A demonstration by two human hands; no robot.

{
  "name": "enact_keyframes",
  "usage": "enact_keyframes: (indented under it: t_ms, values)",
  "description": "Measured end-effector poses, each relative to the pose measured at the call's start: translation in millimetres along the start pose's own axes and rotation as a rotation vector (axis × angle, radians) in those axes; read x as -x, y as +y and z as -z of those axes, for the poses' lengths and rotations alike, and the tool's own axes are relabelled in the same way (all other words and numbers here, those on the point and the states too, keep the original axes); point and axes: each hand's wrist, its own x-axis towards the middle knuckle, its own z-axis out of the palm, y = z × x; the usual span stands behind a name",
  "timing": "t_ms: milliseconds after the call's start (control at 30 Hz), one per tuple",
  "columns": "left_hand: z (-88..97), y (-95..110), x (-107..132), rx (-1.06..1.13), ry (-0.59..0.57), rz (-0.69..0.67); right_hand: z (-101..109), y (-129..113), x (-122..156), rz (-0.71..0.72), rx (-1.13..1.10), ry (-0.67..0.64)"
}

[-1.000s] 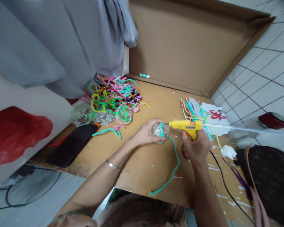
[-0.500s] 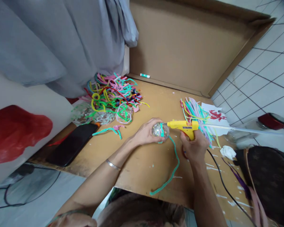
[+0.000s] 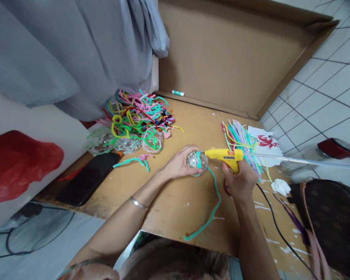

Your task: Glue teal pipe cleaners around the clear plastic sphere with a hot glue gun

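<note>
In the middle of the head view, my left hand [image 3: 179, 163] is closed around a clear, round plastic ball [image 3: 193, 159]. A teal pipe cleaner [image 3: 216, 194] runs across the ball and trails down over the table in a curve. My right hand [image 3: 241, 181] grips the handle of a yellow glue gun [image 3: 224, 154], its nozzle touching or almost touching the top right of the ball. A long clear glue stick [image 3: 282, 157] sticks out of the gun's back. Whether the trigger is pressed I cannot tell.
A heap of pipe cleaners [image 3: 140, 112] lies back left, near wrapped clear balls [image 3: 128, 144] and a black phone [image 3: 89, 179]. More pipe cleaners [image 3: 239, 136] lie right, beside a jar [image 3: 297, 163], a crumpled tissue [image 3: 280, 187] and a brown bag [image 3: 329, 225]. A black cord [image 3: 275, 221] crosses the table; cardboard [image 3: 221, 58] stands behind.
Almost nothing differs. Both hands, the ball and the glue gun hold nearly the same place; the rear end of the glue stick reaches slightly farther right.
</note>
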Motion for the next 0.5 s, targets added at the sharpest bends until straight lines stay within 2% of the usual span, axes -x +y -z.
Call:
enact_keyframes:
  t_ms: [267,500]
  values:
    - [-0.3,-1.0,-0.2,-0.001,0.003,0.004,1.2,-1.3,-0.3,-0.094,0.032,-0.068]
    - [0.2,0.2,-0.1,0.001,-0.001,0.011,2.3,1.2,1.0,-0.087,0.004,-0.087]
